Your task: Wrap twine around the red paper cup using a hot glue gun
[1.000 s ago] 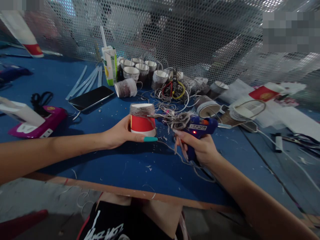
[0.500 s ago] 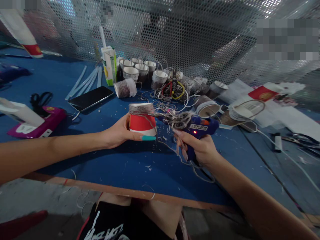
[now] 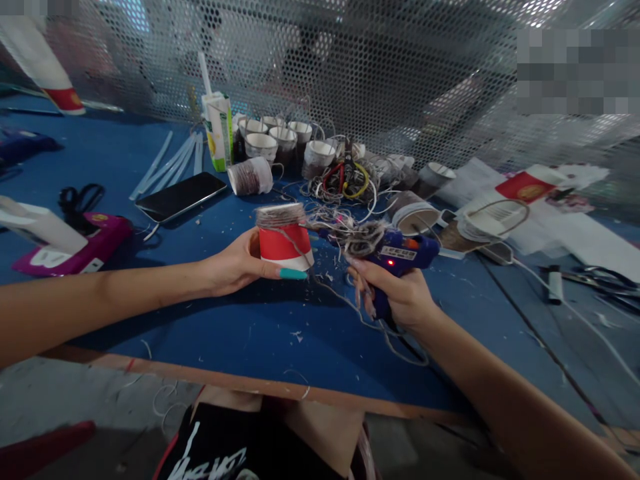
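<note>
Red paper with a band of grey twine wound round its upper part: that is the single cup (image 3: 283,235) the left hand (image 3: 239,263) is holding upside down just above the blue worktop (image 3: 260,333), its grip clamped round the cup's side with the thumb along the white rim. Against the frame a second ago, the cup is now sitting a little higher and tilting slightly to the left, while the twine band is reading blurred. Just to its right, the right hand (image 3: 400,293) is gripping the handle of one blue glue gun (image 3: 395,257), fingers closed tight on it, red lamp lit. The gun is lying a touch further right than before, its nozzle pointing at the cup through a tangle of loose twine (image 3: 357,237).

Further back on the left, one black phone (image 3: 181,195) is lying flat, with one pair of black scissors (image 3: 75,198) and one magenta box (image 3: 80,247) near the left edge. Behind the phone, several clear glue sticks (image 3: 175,160) are lying side by side; the exact count is hard to tell. One green-and-white drink carton (image 3: 219,130) is standing upright with a straw. Beside it one twine-wrapped cup (image 3: 251,177) is lying on its side, and behind that about five upright wrapped cups (image 3: 280,137) are clustering before the perforated metal screen (image 3: 350,67).
</note>
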Motion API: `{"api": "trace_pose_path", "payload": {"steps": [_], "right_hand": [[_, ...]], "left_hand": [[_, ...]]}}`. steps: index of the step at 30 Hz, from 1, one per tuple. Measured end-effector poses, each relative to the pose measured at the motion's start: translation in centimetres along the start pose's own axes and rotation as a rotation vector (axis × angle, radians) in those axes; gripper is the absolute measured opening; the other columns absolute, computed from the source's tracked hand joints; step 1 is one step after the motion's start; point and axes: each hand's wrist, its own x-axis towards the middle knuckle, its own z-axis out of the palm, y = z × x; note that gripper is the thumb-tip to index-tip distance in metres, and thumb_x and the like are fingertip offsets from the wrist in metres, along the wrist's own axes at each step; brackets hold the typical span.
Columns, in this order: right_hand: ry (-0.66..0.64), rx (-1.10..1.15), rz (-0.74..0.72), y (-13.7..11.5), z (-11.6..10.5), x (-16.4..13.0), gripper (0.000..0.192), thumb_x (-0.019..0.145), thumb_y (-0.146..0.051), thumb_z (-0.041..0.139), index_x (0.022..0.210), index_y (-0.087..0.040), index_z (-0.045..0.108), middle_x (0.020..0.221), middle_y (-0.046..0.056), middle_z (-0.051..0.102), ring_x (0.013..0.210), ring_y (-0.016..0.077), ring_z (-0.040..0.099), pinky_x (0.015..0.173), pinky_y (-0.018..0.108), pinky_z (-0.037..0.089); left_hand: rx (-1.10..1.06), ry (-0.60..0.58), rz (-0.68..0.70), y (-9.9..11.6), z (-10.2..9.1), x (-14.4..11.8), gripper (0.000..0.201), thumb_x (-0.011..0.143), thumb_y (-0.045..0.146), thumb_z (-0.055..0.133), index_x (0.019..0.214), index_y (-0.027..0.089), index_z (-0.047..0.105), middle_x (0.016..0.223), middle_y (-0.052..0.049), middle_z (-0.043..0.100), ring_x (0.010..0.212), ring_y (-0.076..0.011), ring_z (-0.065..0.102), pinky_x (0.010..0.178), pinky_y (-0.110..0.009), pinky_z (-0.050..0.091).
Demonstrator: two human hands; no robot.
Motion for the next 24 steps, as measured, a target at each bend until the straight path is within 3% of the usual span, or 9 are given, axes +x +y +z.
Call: {"api": "trace_pose_path", "payload": {"steps": [17, 24], "right_hand": [[0.023, 0.005, -0.016, 0.29, -0.19, 0.33, 0.054, 0.062, -0.061, 0.081, 0.042, -0.021, 0.052, 0.04, -0.001, 0.048, 0.036, 0.0101, 0.046, 0.032, 0.026, 0.038], [0.071, -0.145, -0.135, 0.57, -0.42, 0.93, 0.05, 0.076, -0.059, 0.07, 0.051, -0.022, 0.049, 0.046, 0.0, 0.049, 0.041, 0.0123, 0.046, 0.041, 0.03, 0.041]], "left_hand": [[0.001, 0.083, -0.019, 0.02, 0.16, -0.07, 0.054, 0.047, 0.009, 0.091, 0.096, 0.013, 0.068, 0.094, -0.006, 0.074, 0.088, -0.0203, 0.07, 0.088, -0.034, 0.056], [0.027, 0.099, -0.021, 0.11, 0.27, -0.08, 0.054, 0.048, 0.01, 0.09, 0.097, 0.013, 0.067, 0.093, -0.005, 0.073, 0.086, -0.0193, 0.07, 0.085, -0.034, 0.056]]}}
